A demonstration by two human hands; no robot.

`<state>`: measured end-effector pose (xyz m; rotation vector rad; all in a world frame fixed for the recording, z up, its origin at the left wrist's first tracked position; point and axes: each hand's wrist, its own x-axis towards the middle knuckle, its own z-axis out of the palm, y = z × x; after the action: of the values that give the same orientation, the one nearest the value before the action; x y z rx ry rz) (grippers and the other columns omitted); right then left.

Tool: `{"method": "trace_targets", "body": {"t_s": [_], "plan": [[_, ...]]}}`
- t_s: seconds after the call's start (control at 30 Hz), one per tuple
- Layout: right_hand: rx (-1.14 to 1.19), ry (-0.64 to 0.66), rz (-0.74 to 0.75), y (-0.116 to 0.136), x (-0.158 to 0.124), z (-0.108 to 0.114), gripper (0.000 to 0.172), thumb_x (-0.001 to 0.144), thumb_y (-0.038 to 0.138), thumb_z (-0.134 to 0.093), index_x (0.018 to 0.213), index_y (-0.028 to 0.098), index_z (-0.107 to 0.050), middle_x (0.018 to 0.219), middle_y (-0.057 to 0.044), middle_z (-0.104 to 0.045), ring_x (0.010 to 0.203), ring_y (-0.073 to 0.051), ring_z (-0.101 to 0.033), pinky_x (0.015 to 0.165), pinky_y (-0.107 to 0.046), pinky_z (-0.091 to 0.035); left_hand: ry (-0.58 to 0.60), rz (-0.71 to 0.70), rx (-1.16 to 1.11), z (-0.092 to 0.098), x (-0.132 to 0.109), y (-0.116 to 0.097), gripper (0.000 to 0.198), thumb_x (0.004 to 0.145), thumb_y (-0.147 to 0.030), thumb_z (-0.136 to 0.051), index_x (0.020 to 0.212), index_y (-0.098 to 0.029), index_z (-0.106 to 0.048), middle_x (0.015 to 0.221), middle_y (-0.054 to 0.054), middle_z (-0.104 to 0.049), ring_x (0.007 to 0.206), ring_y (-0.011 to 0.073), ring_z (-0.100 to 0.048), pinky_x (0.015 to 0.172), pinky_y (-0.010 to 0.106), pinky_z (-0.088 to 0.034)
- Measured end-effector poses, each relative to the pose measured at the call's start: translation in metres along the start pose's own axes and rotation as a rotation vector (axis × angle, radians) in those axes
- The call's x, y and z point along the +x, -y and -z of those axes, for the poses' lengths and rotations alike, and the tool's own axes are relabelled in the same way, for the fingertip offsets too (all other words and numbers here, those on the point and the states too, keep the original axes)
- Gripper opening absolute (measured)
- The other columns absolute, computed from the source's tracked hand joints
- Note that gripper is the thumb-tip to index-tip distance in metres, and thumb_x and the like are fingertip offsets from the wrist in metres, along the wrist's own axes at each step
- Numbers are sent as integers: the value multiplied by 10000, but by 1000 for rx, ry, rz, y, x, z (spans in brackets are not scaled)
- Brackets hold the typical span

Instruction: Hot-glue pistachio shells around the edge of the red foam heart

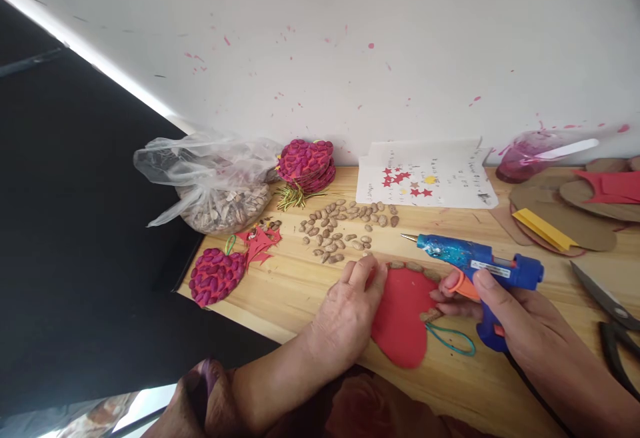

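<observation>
A single head-worn camera looks forward and down, close over the wooden table point(300, 291) toward the white wall point(350, 25).

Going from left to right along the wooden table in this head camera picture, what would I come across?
Plastic bag → finished purple heart → left hand → red heart → blue glue gun → scissors. The loose seeds and the paper sheet are left out, since they overlap these.

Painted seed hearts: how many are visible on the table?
2 show: a lone heart at the left corner of the table, and the top heart of a stack beside the plastic bag. More lie hidden beneath it.
</observation>
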<state>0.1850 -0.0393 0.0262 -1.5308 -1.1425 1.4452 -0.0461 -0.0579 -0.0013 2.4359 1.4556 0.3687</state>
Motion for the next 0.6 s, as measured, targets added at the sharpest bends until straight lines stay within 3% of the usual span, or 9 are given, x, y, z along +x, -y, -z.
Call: {"method": "trace_targets", "body": {"t_s": [0.33,0.6], "plan": [[43,10,-27,1,-1,1,439,803,688,-627,766,265,-737,909,-61,-792,832,-268,-769,775,-326,-648,8,-8,45,0,0,1,622,857,17,-421,1456,-147,-380,1441,142,-418,1234,258,-486,1009,373,-539],[259,71,-28,-21,11,8,392,841,612,-645,817,232,-734,921,-73,-771,858,-267,-752,716,-321,-647,-35,-20,53,-4,0,4,610,892,-2,-404,1469,-197,-374,1436,127,-432,1223,253,-503,963,381,-559]]}}
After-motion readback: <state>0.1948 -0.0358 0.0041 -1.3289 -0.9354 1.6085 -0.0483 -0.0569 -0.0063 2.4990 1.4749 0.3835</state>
